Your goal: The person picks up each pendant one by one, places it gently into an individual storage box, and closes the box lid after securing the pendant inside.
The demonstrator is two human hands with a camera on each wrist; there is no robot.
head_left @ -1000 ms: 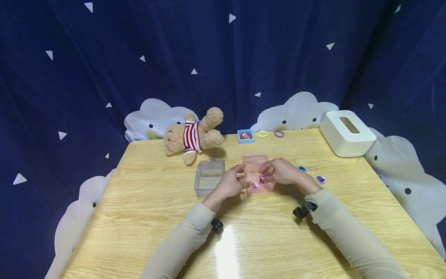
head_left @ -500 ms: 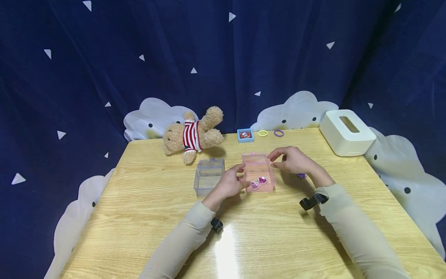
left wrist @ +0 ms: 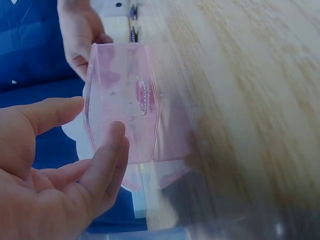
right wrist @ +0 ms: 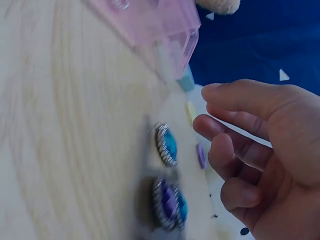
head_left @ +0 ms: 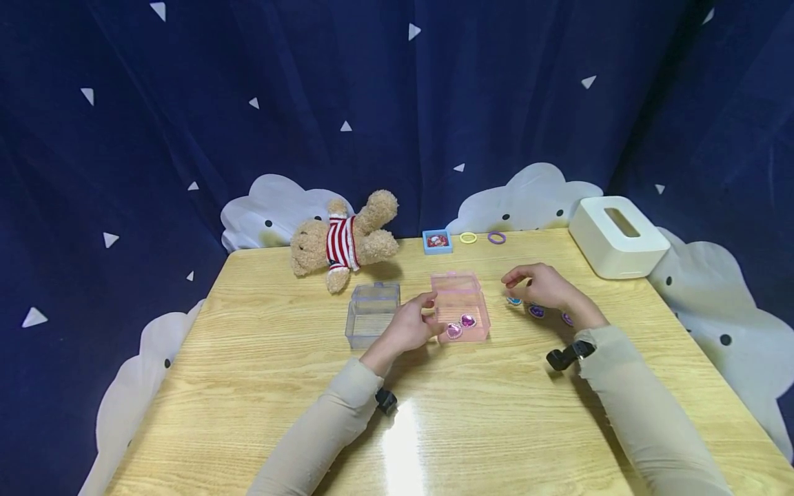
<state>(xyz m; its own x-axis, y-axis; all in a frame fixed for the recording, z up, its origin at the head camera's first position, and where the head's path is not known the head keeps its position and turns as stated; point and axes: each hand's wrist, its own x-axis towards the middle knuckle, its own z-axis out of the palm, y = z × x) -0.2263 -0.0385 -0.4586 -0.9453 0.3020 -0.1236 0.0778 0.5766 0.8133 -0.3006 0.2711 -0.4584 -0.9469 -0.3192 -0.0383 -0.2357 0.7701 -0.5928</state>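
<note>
In the head view, a pink see-through box (head_left: 460, 303) stands with its lid up. A light pink gem (head_left: 454, 331) and a magenta gem (head_left: 468, 321) lie side by side inside it. My left hand (head_left: 411, 322) is at the box's left side, fingers spread and loosely bent; the left wrist view has its fingertips (left wrist: 117, 130) at the clear wall. My right hand (head_left: 541, 286) hovers right of the box over a blue gem (head_left: 513, 301) and a purple gem (head_left: 536, 311). Its fingers curl loosely around nothing. Another purple gem (head_left: 567, 319) is partly hidden beneath the wrist.
A clear bluish box (head_left: 372, 320), lid up, stands left of my left hand. Behind are a teddy bear (head_left: 347, 241), a blue square frame (head_left: 437, 242), a yellow ring (head_left: 468, 238) and a purple ring (head_left: 496, 238). A white tissue box (head_left: 620, 241) stands back right.
My right hand has let go of the magenta gem in the pink box and moved right, over the gems on the table. The left hand has stayed at the box.
</note>
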